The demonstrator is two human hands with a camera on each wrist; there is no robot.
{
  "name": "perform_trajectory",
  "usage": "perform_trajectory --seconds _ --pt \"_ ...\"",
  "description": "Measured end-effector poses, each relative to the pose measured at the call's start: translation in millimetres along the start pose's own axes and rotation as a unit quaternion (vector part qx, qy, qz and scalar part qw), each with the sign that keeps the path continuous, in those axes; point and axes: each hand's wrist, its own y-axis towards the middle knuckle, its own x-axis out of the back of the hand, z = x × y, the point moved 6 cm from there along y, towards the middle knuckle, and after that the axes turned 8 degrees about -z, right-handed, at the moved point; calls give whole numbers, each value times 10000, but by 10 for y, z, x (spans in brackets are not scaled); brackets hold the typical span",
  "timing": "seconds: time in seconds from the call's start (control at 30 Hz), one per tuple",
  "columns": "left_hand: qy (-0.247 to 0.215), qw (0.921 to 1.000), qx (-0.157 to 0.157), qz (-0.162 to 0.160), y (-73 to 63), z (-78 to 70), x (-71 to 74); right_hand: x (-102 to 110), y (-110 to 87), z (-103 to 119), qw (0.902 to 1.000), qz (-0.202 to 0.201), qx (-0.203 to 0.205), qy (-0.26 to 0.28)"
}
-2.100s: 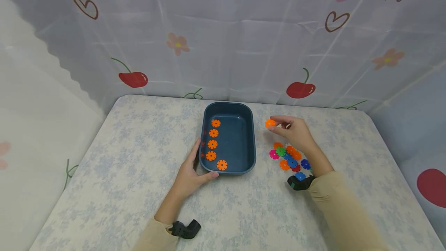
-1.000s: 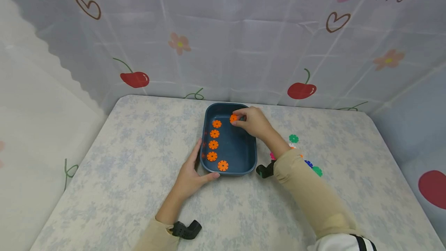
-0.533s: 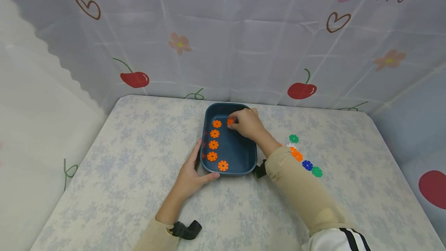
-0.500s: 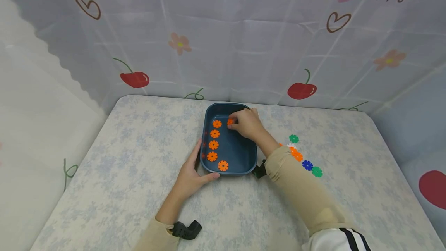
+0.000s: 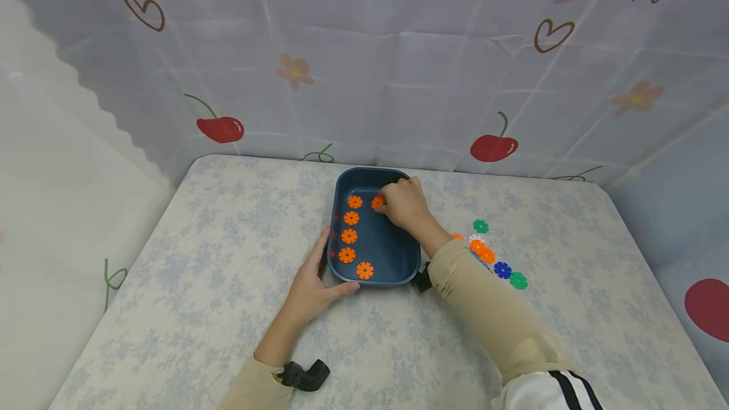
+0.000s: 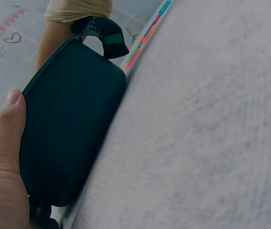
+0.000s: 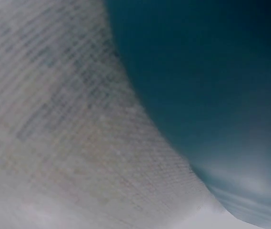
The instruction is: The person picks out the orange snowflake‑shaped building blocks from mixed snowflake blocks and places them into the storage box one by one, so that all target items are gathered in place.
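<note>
Orange snowflake disc (image 5: 376, 202): shifted from above tabletop (image 5: 239, 233) into dark-blue tray (image 5: 387, 242), far end.
Right hand (image 5: 405, 202): grip narrow, pinching disc's right edge.
Left hand (image 5: 309, 291): grip round tray's near-left corner.

The tray (image 5: 381, 245) is dark teal-blue, and the discs inside it (image 5: 349, 236) are plain orange, while the loose discs (image 5: 486, 255) mix green, blue, white and orange. The tablecloth (image 5: 228, 258) is off-white with mottled pale blue patterning. The greyish-white curtain (image 5: 370, 106) bears red cherries (image 5: 219, 130) and peach flowers (image 5: 636, 96) with yellow centres; the sleeves (image 5: 490, 309) are beige.
</note>
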Motion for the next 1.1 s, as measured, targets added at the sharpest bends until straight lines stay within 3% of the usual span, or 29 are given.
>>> perform_trajectory --seconds 0.53,0.73,0.9,1.1 --pt "42 10000 48 -1 -5 -18 1 -26 10 18 9977 158 26 -657" --pt "65 10000 64 0 31 95 -12 -43 17 8 9979 210 13 -613" --pt "114 9999 8 -52 76 260 -29 6 3 16 9994 55 106 -313" --pt "162 9997 -176 -92 77 262 -27 223 -40 -40 9940 -591 238 886"
